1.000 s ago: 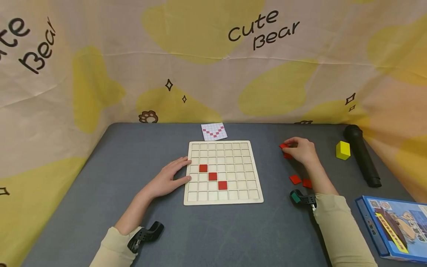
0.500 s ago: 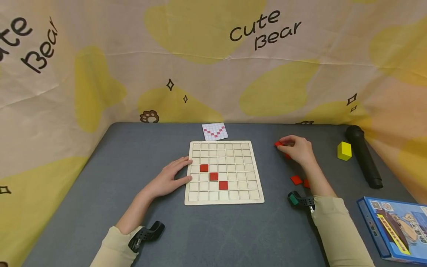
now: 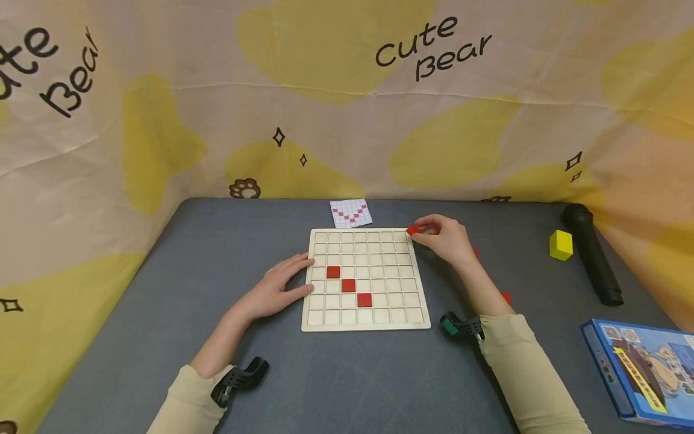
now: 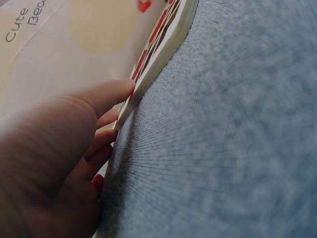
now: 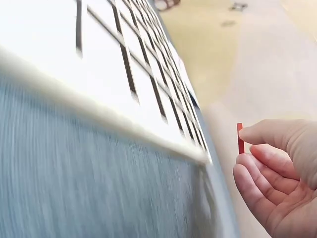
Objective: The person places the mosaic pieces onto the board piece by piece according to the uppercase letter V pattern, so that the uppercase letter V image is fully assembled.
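Note:
My right hand [image 3: 441, 238] pinches a red square tile [image 3: 413, 230] between thumb and fingers, close to the far right corner of a pale grid board [image 3: 379, 265]. Edge-on in the right wrist view, the held tile [image 5: 240, 139] looks thin and flat. Fingers relaxed, my left hand [image 3: 279, 288] rests against the board's left edge; the left wrist view has its thumb [image 4: 116, 91] touching the rim. Three red tiles, among them a middle one [image 3: 348, 286], lie in the board's cells on a diagonal. Behind the board is a small card [image 3: 351, 213] printed with a V pattern of pink squares.
Loose red tiles [image 3: 506, 298] lie partly hidden behind the right forearm. At the right of the grey table [image 3: 347, 380] are a yellow block [image 3: 561, 245], a black microphone [image 3: 592, 256] and a blue box [image 3: 645, 371]. A patterned cloth [image 3: 336, 120] hangs behind.
My right hand has lifted a red tile from the loose ones and carried it left to the board's far right corner. The left hand has stayed at the board's edge.

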Demonstrator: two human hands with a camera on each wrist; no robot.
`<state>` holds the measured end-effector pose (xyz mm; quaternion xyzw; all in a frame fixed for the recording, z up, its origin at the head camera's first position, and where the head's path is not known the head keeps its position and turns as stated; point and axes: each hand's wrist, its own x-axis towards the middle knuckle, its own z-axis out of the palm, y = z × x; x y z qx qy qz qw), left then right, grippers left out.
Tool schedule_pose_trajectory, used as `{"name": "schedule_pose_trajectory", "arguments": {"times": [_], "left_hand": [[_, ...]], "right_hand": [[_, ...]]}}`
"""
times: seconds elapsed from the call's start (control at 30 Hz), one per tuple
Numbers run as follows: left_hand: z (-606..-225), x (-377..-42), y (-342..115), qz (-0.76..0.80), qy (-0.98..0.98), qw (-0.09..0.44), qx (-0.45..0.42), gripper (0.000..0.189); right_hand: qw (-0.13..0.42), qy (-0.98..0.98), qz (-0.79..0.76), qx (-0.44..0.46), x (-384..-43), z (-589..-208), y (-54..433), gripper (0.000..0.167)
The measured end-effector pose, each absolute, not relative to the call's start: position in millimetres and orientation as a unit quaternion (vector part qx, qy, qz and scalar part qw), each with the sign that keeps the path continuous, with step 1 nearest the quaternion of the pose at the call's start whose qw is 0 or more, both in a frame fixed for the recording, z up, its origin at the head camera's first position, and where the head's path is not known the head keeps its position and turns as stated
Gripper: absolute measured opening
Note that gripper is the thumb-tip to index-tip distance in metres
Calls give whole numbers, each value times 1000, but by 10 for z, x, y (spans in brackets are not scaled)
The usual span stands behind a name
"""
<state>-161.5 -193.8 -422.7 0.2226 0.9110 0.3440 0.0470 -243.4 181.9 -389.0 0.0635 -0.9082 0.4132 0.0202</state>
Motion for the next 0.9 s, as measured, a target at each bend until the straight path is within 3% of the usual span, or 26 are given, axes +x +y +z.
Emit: {"name": "schedule_pose_trajectory", "arguments": {"times": [0.37,0.9], "left_hand": [[-4223,-1633,-1926,340,915,49,214,63],[-4189,-1622,-1920,342,914,56,210,64]], "right_hand": [[-39,-885,449,117,-2405,-3832,1137,31],[-79,-876,426,213,-2347,-3936,378,27]]}}
